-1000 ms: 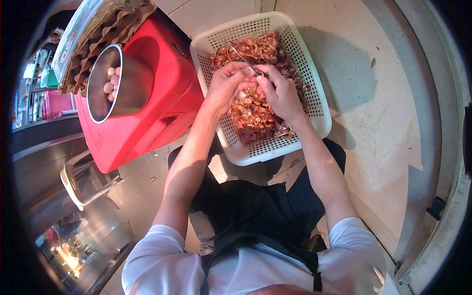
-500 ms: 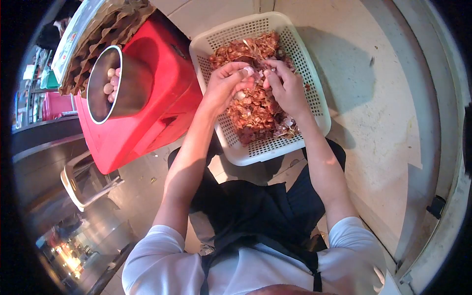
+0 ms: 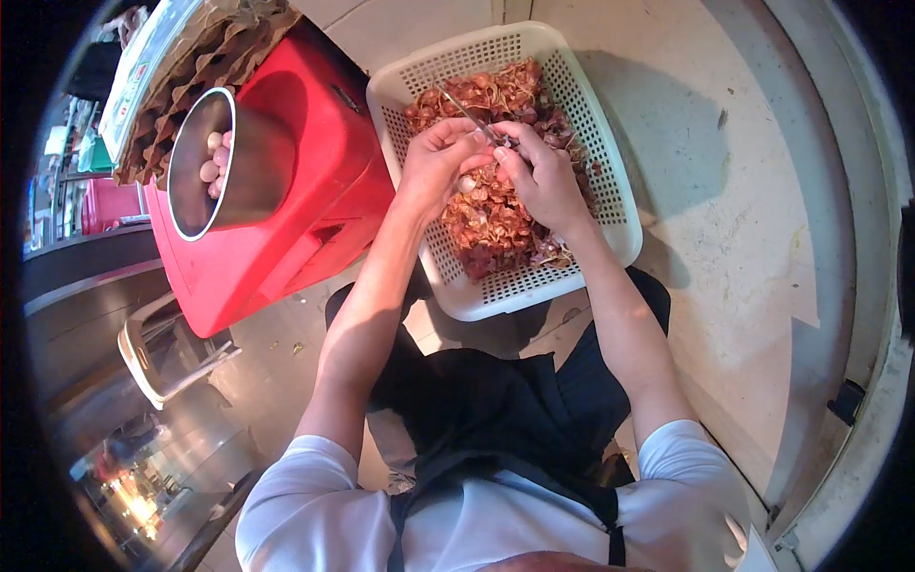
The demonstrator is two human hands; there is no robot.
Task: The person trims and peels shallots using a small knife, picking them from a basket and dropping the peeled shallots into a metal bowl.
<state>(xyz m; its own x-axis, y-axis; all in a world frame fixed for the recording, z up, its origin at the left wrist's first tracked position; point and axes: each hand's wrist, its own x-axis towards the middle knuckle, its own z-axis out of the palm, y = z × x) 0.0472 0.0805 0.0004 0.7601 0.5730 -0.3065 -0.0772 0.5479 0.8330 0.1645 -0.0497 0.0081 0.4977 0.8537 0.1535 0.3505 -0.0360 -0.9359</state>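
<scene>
Over a white perforated basket [image 3: 624, 214] of reddish-brown bulbs and papery skins [image 3: 491, 219], my two hands meet. My left hand [image 3: 443, 167] pinches a small pale pink bulb, mostly covered by the fingers. In my right hand [image 3: 541, 181] is a thin knife [image 3: 462, 104], its blade pointing up and left across the bulb. The fingertips of both hands nearly touch. A whitish bulb [image 3: 466, 184] lies on the skins just below my left fingers.
A steel pot [image 3: 257, 172] with several peeled bulbs [image 3: 210, 172] stands on a red container [image 3: 324, 205] at the left. Behind it are brown egg trays [image 3: 205, 71]. A wall panel [image 3: 734, 238] runs along the right.
Half a second ago my hands were slightly farther apart and the blade was not visible. Now they are closer together, with the blade pointing up and left again, as one second ago.
</scene>
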